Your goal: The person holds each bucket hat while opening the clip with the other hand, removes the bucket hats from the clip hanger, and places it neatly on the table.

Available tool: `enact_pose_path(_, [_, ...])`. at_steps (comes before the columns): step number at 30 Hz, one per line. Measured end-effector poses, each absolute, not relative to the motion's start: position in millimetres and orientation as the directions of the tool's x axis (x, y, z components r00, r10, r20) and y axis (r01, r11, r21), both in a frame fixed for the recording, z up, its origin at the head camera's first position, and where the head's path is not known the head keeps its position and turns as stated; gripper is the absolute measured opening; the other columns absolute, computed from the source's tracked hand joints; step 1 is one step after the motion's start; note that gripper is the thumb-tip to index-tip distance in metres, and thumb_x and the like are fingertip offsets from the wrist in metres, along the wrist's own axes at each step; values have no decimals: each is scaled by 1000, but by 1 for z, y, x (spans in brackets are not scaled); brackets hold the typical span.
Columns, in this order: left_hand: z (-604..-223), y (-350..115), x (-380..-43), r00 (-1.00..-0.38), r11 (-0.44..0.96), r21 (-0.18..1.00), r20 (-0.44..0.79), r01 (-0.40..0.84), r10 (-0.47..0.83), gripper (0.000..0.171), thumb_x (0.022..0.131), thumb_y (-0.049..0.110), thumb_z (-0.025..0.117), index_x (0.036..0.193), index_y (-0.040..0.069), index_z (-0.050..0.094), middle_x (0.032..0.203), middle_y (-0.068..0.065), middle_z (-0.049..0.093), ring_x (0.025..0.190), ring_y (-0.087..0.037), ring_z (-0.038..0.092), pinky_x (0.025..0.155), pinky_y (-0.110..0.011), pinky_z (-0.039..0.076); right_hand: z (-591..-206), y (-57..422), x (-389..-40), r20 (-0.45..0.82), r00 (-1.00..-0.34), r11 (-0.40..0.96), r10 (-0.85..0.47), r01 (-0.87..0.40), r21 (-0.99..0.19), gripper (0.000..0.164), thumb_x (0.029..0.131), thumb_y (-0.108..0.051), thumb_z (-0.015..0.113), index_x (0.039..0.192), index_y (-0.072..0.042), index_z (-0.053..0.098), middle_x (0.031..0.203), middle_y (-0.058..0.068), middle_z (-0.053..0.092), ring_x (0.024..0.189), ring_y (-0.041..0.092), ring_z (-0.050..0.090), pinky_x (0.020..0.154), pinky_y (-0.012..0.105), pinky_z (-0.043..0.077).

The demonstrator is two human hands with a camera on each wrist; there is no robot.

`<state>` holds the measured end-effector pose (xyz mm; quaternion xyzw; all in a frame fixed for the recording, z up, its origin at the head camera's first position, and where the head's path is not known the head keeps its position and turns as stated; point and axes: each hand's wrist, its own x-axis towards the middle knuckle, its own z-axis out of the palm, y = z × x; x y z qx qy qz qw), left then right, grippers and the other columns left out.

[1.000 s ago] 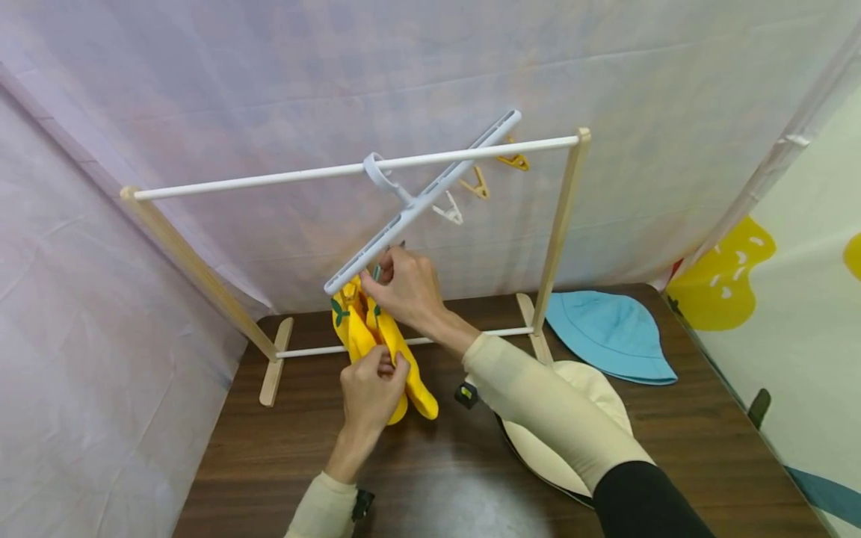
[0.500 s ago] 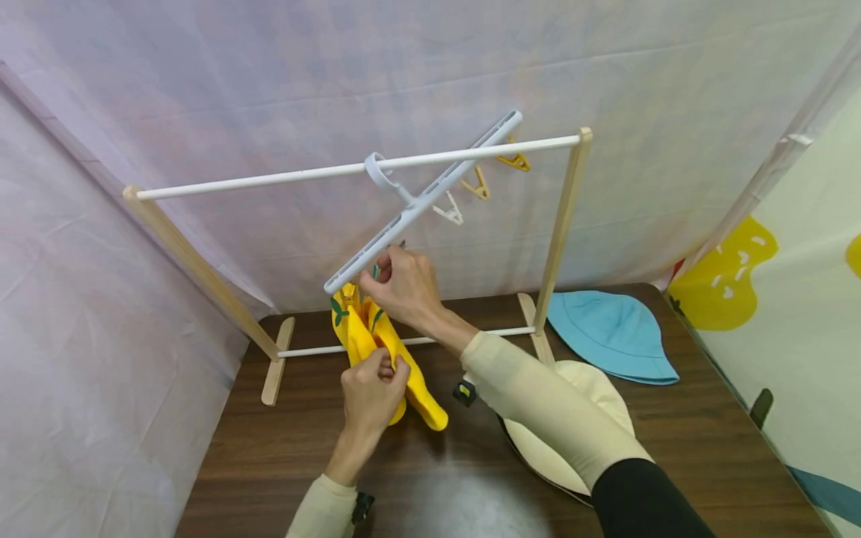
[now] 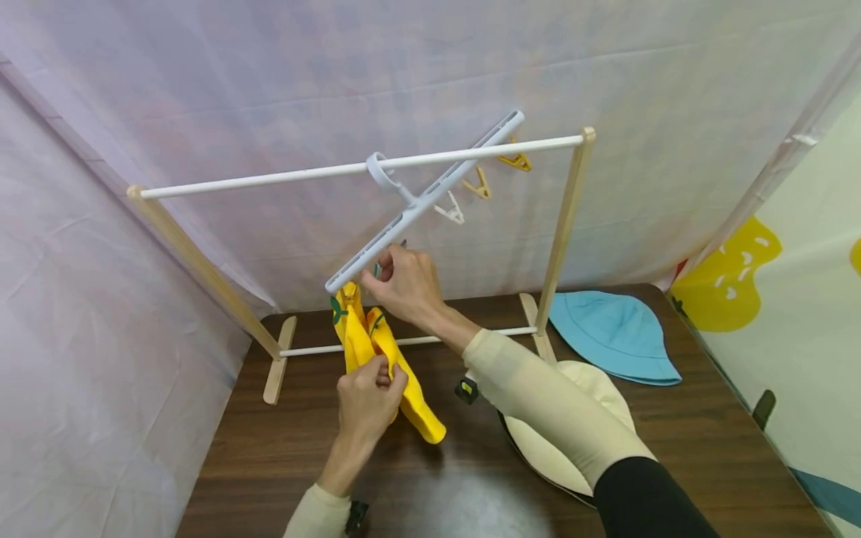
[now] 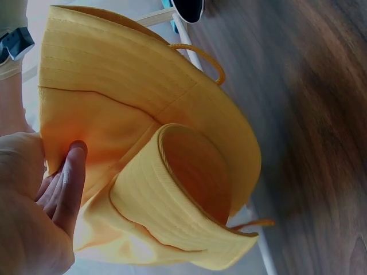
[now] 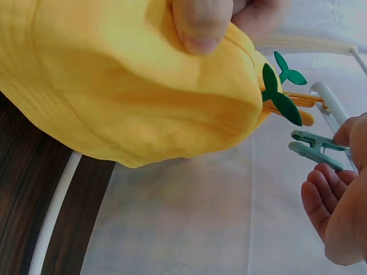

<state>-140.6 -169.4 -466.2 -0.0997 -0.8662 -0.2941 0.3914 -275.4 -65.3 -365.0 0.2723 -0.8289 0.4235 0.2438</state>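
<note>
A yellow bucket hat (image 3: pixel 359 340) with green leaf tabs hangs from the near end of a pale grey hanger (image 3: pixel 417 208). An orange clip (image 5: pixel 307 100) bites the hat's crown beside the leaves. My left hand (image 3: pixel 366 400) pinches the hat's fabric lower down; the left wrist view shows the wide brim (image 4: pixel 143 63) folded and sagging. Up under the hanger, my right hand (image 3: pixel 406 288) pinches a pale green clip (image 5: pixel 315 148) between thumb and fingers. That clip sits apart from the hat, its jaws near the leaf tabs.
The hanger hooks over the white rod of a wooden rack (image 3: pixel 565 232). White (image 3: pixel 451 209), beige (image 3: pixel 479 185) and mustard (image 3: pixel 516 161) clips dangle from its far half. On the table's right lie a blue bucket hat (image 3: pixel 608 336) and a cream hat (image 3: pixel 538 448), partly under my right forearm.
The hat's free lower edge has swung down and outward, spreading its folds. My left hand has shifted slightly down and left, still holding the hat. My right hand stays almost still.
</note>
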Motion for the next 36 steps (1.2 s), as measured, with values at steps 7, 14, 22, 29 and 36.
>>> enact_pose_path(7, [-463, -169, -129, -704, 855, 364, 710, 369, 1, 18, 76, 5, 76, 65, 9, 62, 56, 2, 63, 47, -3, 54, 47, -12, 43, -364, -63, -275, 618, -747, 500, -243, -643, -580, 25, 88, -32, 75, 83, -9, 67, 70, -1, 68, 58, 10, 58, 54, 21, 46])
enact_pose_path(14, [-470, -163, -122, -735, 852, 353, 676, 387, 53, 23, 72, 5, 79, 64, 10, 59, 54, 6, 54, 47, 1, 44, 47, -10, 37, -363, -61, -274, 606, -756, 491, -250, -638, -593, 25, 88, -32, 76, 84, -9, 67, 70, -1, 68, 58, 10, 59, 53, 21, 47])
enact_pose_path(22, [-480, -150, -116, -816, 813, 440, 574, 381, 71, 17, 75, 6, 81, 68, 9, 66, 56, 6, 59, 48, 5, 44, 49, -6, 38, -364, -60, -273, 607, -751, 490, -262, -645, -587, 25, 90, -31, 76, 85, -9, 66, 71, 0, 67, 58, 9, 57, 51, 19, 46])
enact_pose_path(29, [-489, -140, -111, -847, 798, 473, 525, 374, 86, 12, 72, 7, 82, 70, 10, 70, 58, 5, 65, 50, 6, 51, 51, -6, 41, -365, -60, -275, 613, -744, 487, -266, -652, -580, 25, 90, -31, 76, 85, -9, 66, 70, 0, 68, 57, 9, 58, 52, 19, 47])
enact_pose_path(36, [-498, -133, -102, -905, 797, 505, 409, 332, 118, 14, 74, 9, 79, 68, 13, 67, 54, 9, 60, 48, 9, 44, 49, -6, 37, -363, -57, -275, 602, -750, 489, -273, -647, -585, 25, 90, -31, 76, 85, -8, 67, 71, 0, 69, 58, 9, 58, 53, 20, 48])
